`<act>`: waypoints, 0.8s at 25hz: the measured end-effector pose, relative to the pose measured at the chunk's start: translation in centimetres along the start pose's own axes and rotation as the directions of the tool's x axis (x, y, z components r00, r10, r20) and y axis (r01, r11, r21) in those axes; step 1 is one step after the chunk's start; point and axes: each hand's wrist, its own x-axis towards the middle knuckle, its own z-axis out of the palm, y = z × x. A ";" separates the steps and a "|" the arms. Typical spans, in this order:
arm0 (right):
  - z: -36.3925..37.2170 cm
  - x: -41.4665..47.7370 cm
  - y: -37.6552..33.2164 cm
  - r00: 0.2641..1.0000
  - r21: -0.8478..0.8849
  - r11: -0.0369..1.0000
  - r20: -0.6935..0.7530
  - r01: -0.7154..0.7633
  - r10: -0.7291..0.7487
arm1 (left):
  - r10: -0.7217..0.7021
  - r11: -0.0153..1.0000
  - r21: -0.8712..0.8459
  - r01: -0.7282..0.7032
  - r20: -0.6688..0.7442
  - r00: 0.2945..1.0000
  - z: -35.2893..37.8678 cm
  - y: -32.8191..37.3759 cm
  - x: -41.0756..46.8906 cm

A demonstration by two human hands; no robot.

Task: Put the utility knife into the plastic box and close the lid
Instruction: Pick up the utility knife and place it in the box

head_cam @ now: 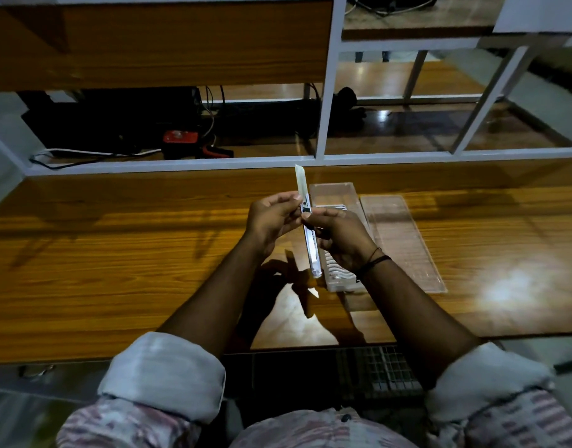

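A slim silver utility knife [310, 244] with its blade extended upward is held above the wooden table, just left of the box. My left hand [271, 221] pinches it near the slider from the left. My right hand [339, 240] grips the knife's body from the right, thumb near the slider. Behind my right hand lies a clear plastic box [333, 192], open, partly hidden by the hand and wrist. Its clear lid [404, 244] lies flat on the table to the right of the box.
The wooden table [116, 270] runs left and right, with a white frame rail [213, 163] along its far edge. Beyond it are cables and a red device [180, 137] on a lower level. A metal grid [375, 367] sits below the table's near edge.
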 end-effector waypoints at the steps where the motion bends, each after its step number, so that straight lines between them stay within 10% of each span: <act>1: -0.2 0.1 0.1 1.000 -0.011 1.000 -0.002 0.008 -0.008 | 0.008 1.000 -0.020 -0.008 -0.006 1.000 0.2 0.1 0.0; 20: -1.2 -1.2 2.2 1.000 0.026 1.000 -0.017 -0.005 0.006 | 0.009 0.998 -0.070 -0.011 -0.028 1.000 0.8 1.0 1.2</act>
